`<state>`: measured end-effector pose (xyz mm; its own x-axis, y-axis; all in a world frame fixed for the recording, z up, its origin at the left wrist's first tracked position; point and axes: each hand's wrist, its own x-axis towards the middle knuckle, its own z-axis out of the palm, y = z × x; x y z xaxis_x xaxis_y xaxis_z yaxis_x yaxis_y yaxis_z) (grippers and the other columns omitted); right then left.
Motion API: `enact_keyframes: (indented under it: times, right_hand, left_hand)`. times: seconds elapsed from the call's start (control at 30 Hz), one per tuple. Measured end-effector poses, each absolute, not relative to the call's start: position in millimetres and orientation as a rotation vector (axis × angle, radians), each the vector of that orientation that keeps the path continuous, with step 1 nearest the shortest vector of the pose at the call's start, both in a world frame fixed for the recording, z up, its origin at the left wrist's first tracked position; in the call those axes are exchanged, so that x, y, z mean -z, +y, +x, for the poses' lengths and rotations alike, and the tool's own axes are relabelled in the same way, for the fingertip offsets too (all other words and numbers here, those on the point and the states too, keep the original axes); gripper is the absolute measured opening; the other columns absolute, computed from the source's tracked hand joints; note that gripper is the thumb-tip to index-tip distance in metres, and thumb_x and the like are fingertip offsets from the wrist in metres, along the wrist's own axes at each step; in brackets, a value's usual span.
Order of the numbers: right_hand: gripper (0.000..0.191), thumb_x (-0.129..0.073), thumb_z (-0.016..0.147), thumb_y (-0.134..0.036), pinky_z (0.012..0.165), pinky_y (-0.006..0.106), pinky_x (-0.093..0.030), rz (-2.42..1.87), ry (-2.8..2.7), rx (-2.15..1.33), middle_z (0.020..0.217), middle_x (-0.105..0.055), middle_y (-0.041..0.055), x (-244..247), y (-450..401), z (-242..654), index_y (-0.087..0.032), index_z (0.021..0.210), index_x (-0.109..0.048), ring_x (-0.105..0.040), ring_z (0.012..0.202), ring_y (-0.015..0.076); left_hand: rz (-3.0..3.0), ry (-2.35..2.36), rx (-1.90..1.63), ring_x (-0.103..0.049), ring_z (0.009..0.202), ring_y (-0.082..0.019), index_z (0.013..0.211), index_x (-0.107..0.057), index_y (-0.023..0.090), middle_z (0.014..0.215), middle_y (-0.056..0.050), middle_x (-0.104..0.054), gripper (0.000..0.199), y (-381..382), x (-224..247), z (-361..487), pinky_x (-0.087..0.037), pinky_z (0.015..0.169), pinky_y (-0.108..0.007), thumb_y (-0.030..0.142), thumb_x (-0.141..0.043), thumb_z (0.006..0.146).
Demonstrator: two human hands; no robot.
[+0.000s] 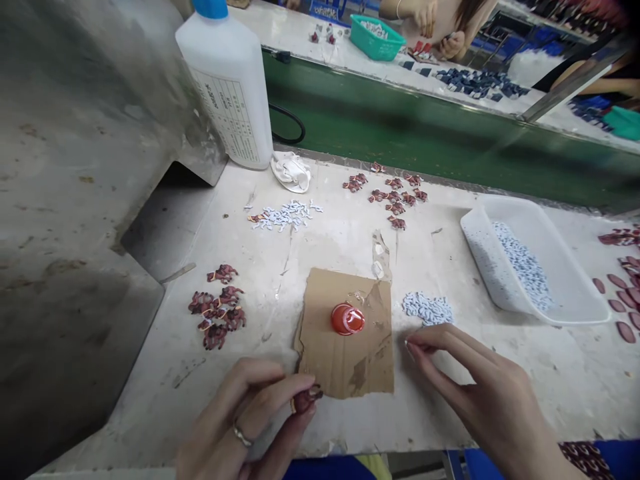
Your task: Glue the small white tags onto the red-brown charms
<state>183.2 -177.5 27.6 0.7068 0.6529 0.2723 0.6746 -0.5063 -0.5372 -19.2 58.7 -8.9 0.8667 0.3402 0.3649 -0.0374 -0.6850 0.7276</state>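
Observation:
My left hand (250, 417), a ring on one finger, pinches a small brown animal figurine (304, 400) at the near-left corner of a cardboard piece (345, 380). On the cardboard sits a small round container of glossy red liquid (347, 319). My right hand (475, 380) is closed in a pinch right of the cardboard, with a tiny whitish piece (408, 344) at its fingertips, partly hidden. Just beyond those fingers lies a small heap of pale blue-white pieces (429, 308). Several brown figurines (217, 310) are clustered at the left.
A large white bottle (230, 87) and a crumpled white cloth (291, 172) stand at the back left. More pale pieces (286, 215) and brown figurines (395, 193) lie farther back. A translucent bin (575, 287) is at the right. Another person's hands (440, 33) work across the green divider (360, 110).

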Motion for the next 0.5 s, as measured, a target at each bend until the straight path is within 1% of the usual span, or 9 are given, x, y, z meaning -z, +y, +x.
enact_keyframes:
  times: [0.07, 0.13, 0.17, 0.23, 0.3, 0.4, 0.5]
  right_hand:
    - [0.014, -0.076, 0.100, -0.028, 0.054, 0.031, -0.074, -2.228, -0.957, -0.010, 0.082, -0.090, -0.0057, -32, -171, 183, -0.038, 0.092, -0.081, -0.087, 0.063, 0.0237]
    - [0.012, -0.081, 0.098, -0.030, 0.057, 0.030, -0.075, -2.143, -0.907, -0.078, 0.084, -0.091, -0.0064, -35, -160, 182, -0.039, 0.091, -0.083, -0.089, 0.068, 0.0243]
    - [0.012, -0.083, 0.097, -0.031, 0.059, 0.030, -0.076, -2.097, -0.880, -0.105, 0.084, -0.092, -0.0065, -35, -155, 181, -0.040, 0.090, -0.085, -0.090, 0.070, 0.0242]
    - [0.011, -0.087, 0.095, -0.031, 0.064, 0.029, -0.078, -2.023, -0.834, -0.145, 0.086, -0.093, -0.0066, -33, -143, 182, -0.041, 0.091, -0.088, -0.091, 0.074, 0.0234]
    - [0.012, -0.089, 0.094, -0.030, 0.069, 0.028, -0.078, -1.986, -0.817, -0.161, 0.089, -0.094, -0.0062, -31, -134, 185, -0.042, 0.093, -0.091, -0.091, 0.077, 0.0223]
    - [0.016, -0.088, 0.095, -0.026, 0.065, 0.027, -0.076, -1.970, -0.850, -0.144, 0.087, -0.093, -0.0052, -28, -127, 189, -0.041, 0.094, -0.093, -0.089, 0.074, 0.0209]
    - [0.021, -0.085, 0.096, -0.021, 0.061, 0.028, -0.075, -1.953, -0.903, -0.111, 0.087, -0.093, -0.0042, -26, -127, 190, -0.040, 0.097, -0.093, -0.088, 0.073, 0.0209]
  left_hand:
    - [2.260, 0.237, -0.635, -0.085, 0.098, -0.009, 0.131, -0.076, 0.027, 0.116, -0.002, -0.081, 0.018, 57, 8, -18, -0.068, 0.098, -0.011, 0.026, -0.062, 0.120]
    - [2.265, 0.214, -0.652, -0.086, 0.107, -0.011, 0.138, -0.075, 0.026, 0.126, -0.002, -0.084, 0.023, 55, 7, -17, -0.068, 0.106, -0.013, 0.023, -0.062, 0.119]
    - [2.251, 0.215, -0.653, -0.086, 0.108, -0.010, 0.142, -0.074, 0.026, 0.126, -0.002, -0.084, 0.026, 54, 7, -17, -0.067, 0.106, -0.012, 0.021, -0.062, 0.119]
    - [2.211, 0.215, -0.637, -0.084, 0.102, -0.008, 0.151, -0.071, 0.026, 0.118, -0.001, -0.082, 0.034, 55, 7, -17, -0.066, 0.103, -0.009, 0.019, -0.057, 0.120]
    - [2.202, 0.189, -0.605, -0.082, 0.098, -0.007, 0.153, -0.068, 0.027, 0.113, -0.002, -0.077, 0.036, 57, 8, -17, -0.066, 0.100, -0.009, 0.018, -0.054, 0.121]
    - [2.265, 0.126, -0.584, -0.084, 0.102, -0.007, 0.148, -0.070, 0.027, 0.122, -0.003, -0.073, 0.031, 63, 9, -18, -0.067, 0.101, -0.008, 0.020, -0.055, 0.121]
    - [2.268, 0.155, -0.587, -0.084, 0.105, -0.005, 0.150, -0.069, 0.026, 0.122, -0.002, -0.076, 0.032, 64, 9, -19, -0.064, 0.103, -0.005, 0.020, -0.056, 0.121]
